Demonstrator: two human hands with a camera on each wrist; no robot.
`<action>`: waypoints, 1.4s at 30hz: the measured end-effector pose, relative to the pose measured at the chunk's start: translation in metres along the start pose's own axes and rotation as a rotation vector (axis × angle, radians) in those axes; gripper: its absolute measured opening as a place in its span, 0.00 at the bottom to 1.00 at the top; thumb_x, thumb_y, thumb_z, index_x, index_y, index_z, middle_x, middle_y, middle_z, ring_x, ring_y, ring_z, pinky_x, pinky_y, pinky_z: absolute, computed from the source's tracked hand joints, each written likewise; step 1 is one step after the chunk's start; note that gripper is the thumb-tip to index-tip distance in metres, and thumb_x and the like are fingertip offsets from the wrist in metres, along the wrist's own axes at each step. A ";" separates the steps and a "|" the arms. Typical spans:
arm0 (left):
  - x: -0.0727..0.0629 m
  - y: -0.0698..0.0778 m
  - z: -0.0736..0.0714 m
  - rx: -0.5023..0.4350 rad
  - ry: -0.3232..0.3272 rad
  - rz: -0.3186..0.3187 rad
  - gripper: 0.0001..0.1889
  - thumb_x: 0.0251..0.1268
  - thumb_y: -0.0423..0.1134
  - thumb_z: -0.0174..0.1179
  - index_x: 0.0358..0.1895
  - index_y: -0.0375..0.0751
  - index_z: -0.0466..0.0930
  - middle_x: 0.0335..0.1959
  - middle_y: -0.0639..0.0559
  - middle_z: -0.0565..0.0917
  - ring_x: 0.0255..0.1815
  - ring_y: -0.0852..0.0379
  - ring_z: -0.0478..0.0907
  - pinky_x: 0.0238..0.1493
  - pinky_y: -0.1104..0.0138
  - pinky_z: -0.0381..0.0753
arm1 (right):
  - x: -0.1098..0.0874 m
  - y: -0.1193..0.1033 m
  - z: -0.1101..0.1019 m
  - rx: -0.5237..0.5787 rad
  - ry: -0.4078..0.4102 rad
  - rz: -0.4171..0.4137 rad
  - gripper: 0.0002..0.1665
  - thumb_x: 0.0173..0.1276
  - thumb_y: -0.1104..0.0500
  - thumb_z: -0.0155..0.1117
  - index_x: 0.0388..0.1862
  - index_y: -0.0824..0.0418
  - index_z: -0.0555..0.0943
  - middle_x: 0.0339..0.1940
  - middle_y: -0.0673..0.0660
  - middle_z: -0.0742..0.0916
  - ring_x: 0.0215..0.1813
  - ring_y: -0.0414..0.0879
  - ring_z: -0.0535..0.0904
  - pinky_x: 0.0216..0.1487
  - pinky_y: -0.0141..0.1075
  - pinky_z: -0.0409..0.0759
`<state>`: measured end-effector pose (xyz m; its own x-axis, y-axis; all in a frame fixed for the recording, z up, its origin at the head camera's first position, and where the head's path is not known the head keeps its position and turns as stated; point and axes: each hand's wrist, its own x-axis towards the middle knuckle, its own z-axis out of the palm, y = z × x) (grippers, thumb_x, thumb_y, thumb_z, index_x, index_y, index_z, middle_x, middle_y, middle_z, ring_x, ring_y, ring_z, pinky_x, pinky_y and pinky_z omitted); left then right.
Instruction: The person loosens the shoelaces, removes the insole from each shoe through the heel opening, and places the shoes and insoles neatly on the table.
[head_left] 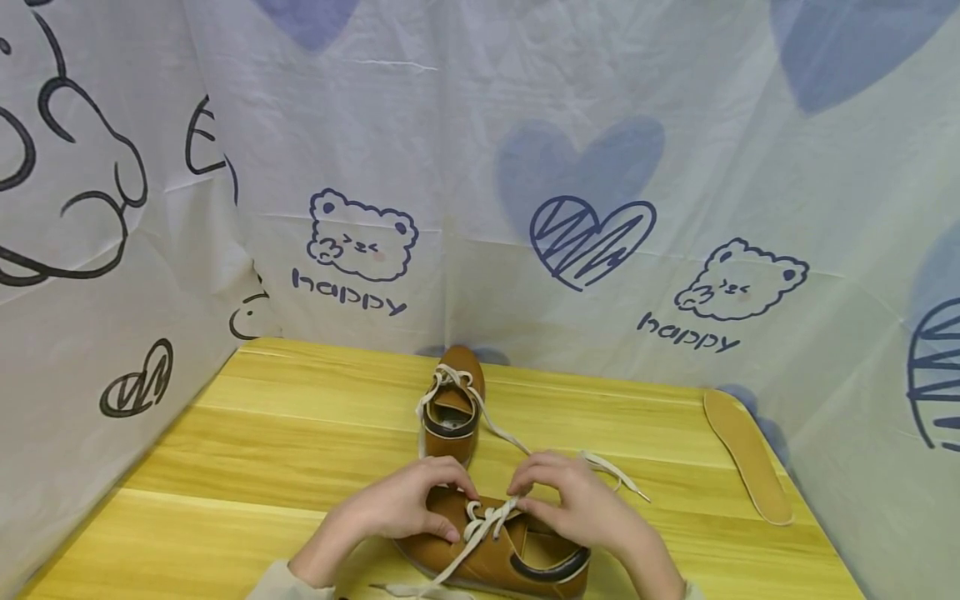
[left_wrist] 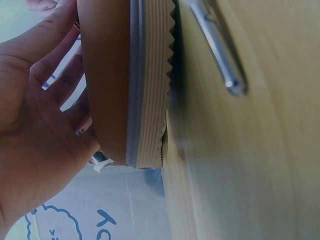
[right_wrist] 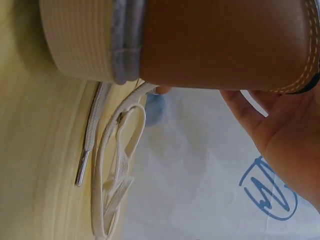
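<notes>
A brown leather shoe [head_left: 480,567] lies sideways at the front of the table, toe to the left, with a cream shoelace [head_left: 487,527] crossing its tongue. My left hand [head_left: 408,504] holds its front part, thumb on the near side and fingers over the far side; the left wrist view shows that hand against the brown upper above the ribbed sole [left_wrist: 152,85]. With thumb and forefinger, my right hand [head_left: 566,500] pinches the lace near the top eyelets. In the right wrist view the shoe's heel [right_wrist: 220,45] covers the right fingertips.
Behind stands a second brown shoe [head_left: 462,367], loosely laced, toe away from me. A tan insole [head_left: 750,458] lies at the right edge. One loose lace end [head_left: 618,475] trails right of my hand, and a metal lace tip [left_wrist: 232,82] lies near the front. Printed cloth [head_left: 480,167] hangs around the table.
</notes>
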<state>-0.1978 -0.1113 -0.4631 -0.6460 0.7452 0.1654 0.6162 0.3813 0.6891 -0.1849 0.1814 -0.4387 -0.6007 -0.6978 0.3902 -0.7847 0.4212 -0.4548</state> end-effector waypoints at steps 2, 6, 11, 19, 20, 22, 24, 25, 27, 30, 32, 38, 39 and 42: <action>0.000 0.000 0.000 0.002 0.003 0.004 0.20 0.57 0.46 0.78 0.53 0.56 0.85 0.51 0.66 0.81 0.57 0.64 0.75 0.64 0.62 0.76 | 0.000 0.001 0.000 0.009 0.001 0.000 0.08 0.70 0.62 0.73 0.42 0.48 0.85 0.44 0.43 0.88 0.48 0.37 0.84 0.51 0.37 0.84; 0.000 -0.001 0.000 0.009 0.007 0.009 0.20 0.57 0.46 0.78 0.53 0.56 0.85 0.51 0.66 0.82 0.57 0.64 0.75 0.65 0.62 0.75 | -0.001 0.002 0.001 0.026 -0.007 0.003 0.06 0.72 0.61 0.71 0.40 0.48 0.84 0.42 0.44 0.88 0.46 0.35 0.83 0.49 0.38 0.85; 0.000 -0.001 0.000 0.008 0.004 0.007 0.20 0.57 0.46 0.78 0.53 0.56 0.85 0.51 0.66 0.81 0.57 0.64 0.76 0.65 0.62 0.75 | -0.001 0.002 0.001 0.038 -0.019 0.052 0.05 0.75 0.59 0.69 0.41 0.47 0.82 0.42 0.43 0.87 0.46 0.35 0.82 0.48 0.40 0.85; 0.000 -0.001 0.001 0.003 -0.002 0.007 0.19 0.58 0.46 0.77 0.53 0.57 0.85 0.52 0.66 0.82 0.57 0.64 0.76 0.64 0.63 0.76 | -0.002 0.003 -0.002 0.057 0.040 0.110 0.05 0.74 0.59 0.68 0.40 0.47 0.82 0.42 0.41 0.86 0.48 0.36 0.82 0.53 0.42 0.86; 0.000 -0.001 0.001 0.002 -0.001 0.006 0.20 0.58 0.46 0.77 0.53 0.57 0.85 0.52 0.66 0.82 0.57 0.64 0.76 0.64 0.63 0.76 | -0.002 0.003 -0.003 0.060 0.050 0.111 0.05 0.74 0.59 0.68 0.41 0.47 0.82 0.42 0.42 0.86 0.48 0.37 0.82 0.53 0.42 0.86; 0.000 0.000 0.001 0.005 0.001 0.005 0.20 0.58 0.47 0.77 0.53 0.57 0.85 0.52 0.66 0.81 0.57 0.64 0.76 0.64 0.63 0.76 | -0.003 0.003 -0.004 0.059 0.073 0.117 0.05 0.74 0.59 0.68 0.41 0.47 0.81 0.43 0.42 0.86 0.49 0.37 0.83 0.53 0.44 0.86; 0.000 0.000 0.000 0.004 0.000 0.002 0.20 0.58 0.47 0.77 0.53 0.57 0.85 0.52 0.66 0.81 0.57 0.64 0.75 0.64 0.62 0.76 | -0.003 0.004 -0.005 0.051 0.097 0.126 0.06 0.74 0.59 0.68 0.42 0.47 0.81 0.44 0.42 0.86 0.50 0.38 0.83 0.52 0.45 0.86; -0.001 0.001 0.000 0.004 0.001 0.001 0.20 0.57 0.47 0.77 0.53 0.57 0.85 0.52 0.66 0.81 0.57 0.63 0.75 0.64 0.62 0.76 | -0.003 0.004 -0.005 0.041 0.112 0.131 0.06 0.74 0.59 0.68 0.42 0.47 0.82 0.44 0.42 0.86 0.50 0.37 0.83 0.52 0.45 0.86; -0.001 0.001 0.000 0.002 0.002 0.001 0.20 0.57 0.46 0.77 0.53 0.57 0.85 0.52 0.66 0.82 0.57 0.64 0.75 0.64 0.62 0.76 | -0.003 0.005 -0.007 0.027 0.137 0.132 0.06 0.74 0.61 0.68 0.42 0.48 0.82 0.44 0.43 0.86 0.49 0.37 0.83 0.51 0.45 0.86; 0.000 0.001 0.000 -0.005 0.002 0.005 0.20 0.57 0.45 0.78 0.53 0.56 0.85 0.51 0.66 0.82 0.57 0.64 0.75 0.64 0.62 0.76 | -0.004 0.008 -0.008 0.007 0.173 0.124 0.07 0.72 0.63 0.69 0.42 0.50 0.83 0.43 0.44 0.87 0.47 0.38 0.83 0.49 0.45 0.86; 0.000 0.001 0.000 -0.006 0.002 0.007 0.20 0.57 0.45 0.78 0.53 0.55 0.85 0.51 0.65 0.82 0.57 0.64 0.75 0.64 0.63 0.76 | -0.005 0.011 -0.009 -0.004 0.191 0.124 0.07 0.72 0.64 0.69 0.42 0.52 0.83 0.43 0.45 0.87 0.46 0.38 0.83 0.49 0.45 0.86; 0.000 0.001 0.000 -0.005 0.000 0.002 0.20 0.57 0.46 0.78 0.53 0.56 0.85 0.52 0.66 0.82 0.57 0.64 0.75 0.64 0.63 0.76 | -0.008 0.017 -0.011 -0.007 0.226 0.170 0.08 0.71 0.65 0.70 0.40 0.52 0.83 0.41 0.47 0.87 0.44 0.39 0.83 0.46 0.43 0.86; 0.000 0.000 0.000 -0.007 -0.001 0.001 0.20 0.57 0.46 0.78 0.53 0.56 0.85 0.52 0.66 0.81 0.57 0.64 0.75 0.64 0.63 0.76 | -0.008 0.019 -0.011 -0.008 0.227 0.182 0.08 0.71 0.65 0.70 0.40 0.51 0.83 0.41 0.46 0.87 0.44 0.38 0.82 0.45 0.41 0.86; 0.000 0.000 0.000 -0.008 -0.003 0.000 0.20 0.57 0.46 0.78 0.53 0.56 0.85 0.52 0.66 0.81 0.57 0.64 0.75 0.64 0.62 0.75 | -0.010 0.023 -0.011 -0.019 0.217 0.219 0.08 0.70 0.65 0.71 0.39 0.51 0.84 0.41 0.43 0.86 0.43 0.37 0.82 0.43 0.39 0.85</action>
<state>-0.1980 -0.1114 -0.4635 -0.6446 0.7468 0.1635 0.6128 0.3768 0.6946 -0.1991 0.2047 -0.4443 -0.7732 -0.4499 0.4470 -0.6341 0.5603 -0.5329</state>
